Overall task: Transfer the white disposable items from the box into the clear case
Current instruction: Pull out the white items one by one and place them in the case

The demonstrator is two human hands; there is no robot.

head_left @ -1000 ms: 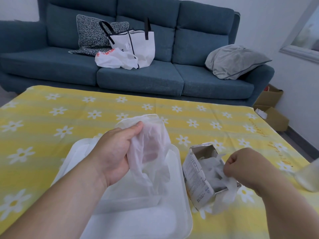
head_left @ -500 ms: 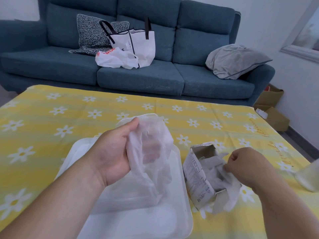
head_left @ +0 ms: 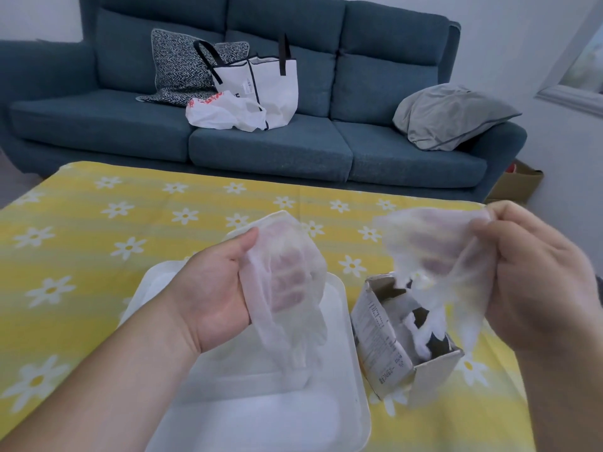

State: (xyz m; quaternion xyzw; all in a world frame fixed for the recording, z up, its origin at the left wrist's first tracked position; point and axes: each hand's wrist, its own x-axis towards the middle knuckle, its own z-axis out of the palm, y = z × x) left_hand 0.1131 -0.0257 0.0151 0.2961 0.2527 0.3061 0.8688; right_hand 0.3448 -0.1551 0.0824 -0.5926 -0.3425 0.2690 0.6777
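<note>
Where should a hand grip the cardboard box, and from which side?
Likely the closed lower body of the cardboard box, from the near side: its top is torn open with white items spilling out, and the clear case crowds its left.

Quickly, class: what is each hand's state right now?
Left hand: closed on a bunch of white gloves over the clear case.
Right hand: closed on a white glove above the box.

Both arms are seen bare. The left hand (head_left: pixel 215 298) and its long forearm are left uncovered down to the lower frame edge. The right hand (head_left: pixel 538 282) and wrist are likewise uncovered, their outlines slightly blurred.
</note>
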